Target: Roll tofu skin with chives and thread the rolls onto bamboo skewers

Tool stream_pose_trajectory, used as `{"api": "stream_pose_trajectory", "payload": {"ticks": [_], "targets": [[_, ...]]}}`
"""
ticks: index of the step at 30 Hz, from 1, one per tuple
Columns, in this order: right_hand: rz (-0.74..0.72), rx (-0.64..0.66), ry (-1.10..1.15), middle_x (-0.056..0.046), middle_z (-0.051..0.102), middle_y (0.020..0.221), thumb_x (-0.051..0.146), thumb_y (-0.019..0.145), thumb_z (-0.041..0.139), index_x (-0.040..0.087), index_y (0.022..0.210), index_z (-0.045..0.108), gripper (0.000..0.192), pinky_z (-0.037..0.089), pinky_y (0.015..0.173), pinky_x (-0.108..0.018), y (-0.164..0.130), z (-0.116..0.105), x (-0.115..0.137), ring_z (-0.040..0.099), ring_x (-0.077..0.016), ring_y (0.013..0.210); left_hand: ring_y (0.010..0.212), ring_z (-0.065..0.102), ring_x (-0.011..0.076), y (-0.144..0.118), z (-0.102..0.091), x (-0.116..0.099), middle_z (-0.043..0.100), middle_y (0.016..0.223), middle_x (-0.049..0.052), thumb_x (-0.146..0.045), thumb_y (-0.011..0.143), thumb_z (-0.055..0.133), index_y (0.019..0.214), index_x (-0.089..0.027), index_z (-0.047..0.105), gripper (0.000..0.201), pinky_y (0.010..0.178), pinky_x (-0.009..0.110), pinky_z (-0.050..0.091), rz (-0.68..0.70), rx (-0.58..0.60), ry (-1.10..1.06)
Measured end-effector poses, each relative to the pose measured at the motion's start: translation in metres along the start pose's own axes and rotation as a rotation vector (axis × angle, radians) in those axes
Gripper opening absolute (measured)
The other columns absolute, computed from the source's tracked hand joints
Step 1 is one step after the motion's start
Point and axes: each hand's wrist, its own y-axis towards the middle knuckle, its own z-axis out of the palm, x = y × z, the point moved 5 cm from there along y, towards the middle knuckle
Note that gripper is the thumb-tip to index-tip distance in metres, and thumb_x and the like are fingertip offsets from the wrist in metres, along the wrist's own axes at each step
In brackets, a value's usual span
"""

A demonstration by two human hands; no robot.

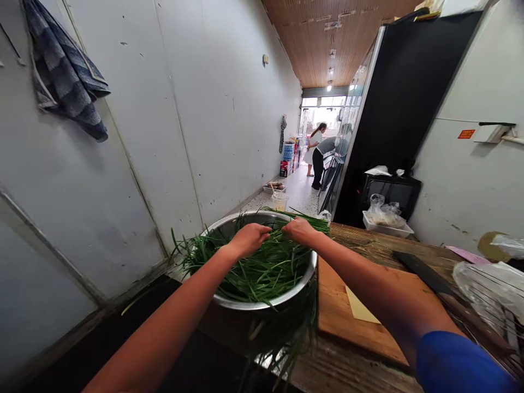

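Note:
A wide metal basin [305, 281] is heaped with long green chives [262, 278], and some blades hang over its rim. Above the pile my left hand [250, 239] is closed, its fingertips pinching at thin green blades. My right hand [302, 230] faces it a short way to the right, also closed in a pinch on blades. Which blades each hand grips is partly hidden by the fingers. Behind my right hand, a bunch of straighter chives [313, 221] lies across the far right rim.
To the right are a wooden cutting board [333, 305], a dark knife [426, 273] and a wire rack with plastic bags [487, 284]. Loose blades hang below the basin. A white wall [143, 136] runs along the left. Two people [319, 153] stand far down the room.

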Motion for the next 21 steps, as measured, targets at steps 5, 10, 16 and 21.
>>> {"api": "stream_pose_trajectory", "payload": {"ticks": [5, 10, 16, 21], "targets": [[-0.080, -0.045, -0.155, -0.014, 0.070, 0.085, 0.012, 0.076, 0.051, 0.013, 0.082, 0.070, 0.020, 0.033, 0.074, -0.031, -0.011, -0.044, 0.002, 0.062, -0.0202, 0.079, 0.106, 0.058, 0.0218, 0.023, 0.018, -0.003, 0.063, 0.116, 0.007, -0.027, 0.083, 0.051, 0.122, -0.021, 0.056, 0.039, 0.089, 0.029, 0.043, 0.002, -0.003, -0.030], [-0.093, -0.128, -0.341, -0.015, 0.070, 0.080, 0.013, 0.075, 0.051, 0.011, 0.079, 0.070, 0.019, 0.031, 0.069, -0.034, -0.034, -0.087, -0.016, 0.061, -0.0205, 0.070, 0.102, 0.061, 0.0224, 0.016, 0.028, 0.008, 0.065, 0.111, 0.008, -0.024, 0.076, 0.060, 0.118, -0.020, 0.059, 0.042, 0.086, 0.028, 0.044, -0.066, 0.145, -0.031], [-0.049, -0.212, -0.334, -0.013, 0.070, 0.080, 0.016, 0.080, 0.050, 0.014, 0.081, 0.070, 0.020, 0.031, 0.070, -0.032, -0.057, -0.114, -0.026, 0.062, -0.0195, 0.073, 0.116, 0.051, 0.0194, 0.005, -0.028, -0.006, 0.058, 0.123, 0.010, -0.025, 0.089, 0.038, 0.122, -0.017, 0.055, 0.037, 0.099, 0.032, 0.036, -0.032, -0.333, -0.014], [-0.054, -0.221, -0.194, -0.011, 0.070, 0.083, 0.021, 0.085, 0.048, 0.015, 0.087, 0.069, 0.022, 0.033, 0.074, -0.030, -0.053, -0.111, 0.006, 0.062, -0.0186, 0.077, 0.119, 0.045, 0.0231, 0.001, -0.036, -0.045, 0.057, 0.124, 0.007, -0.031, 0.082, 0.051, 0.121, -0.021, 0.054, 0.040, 0.100, 0.039, 0.031, 0.196, -0.255, -0.040]]}}
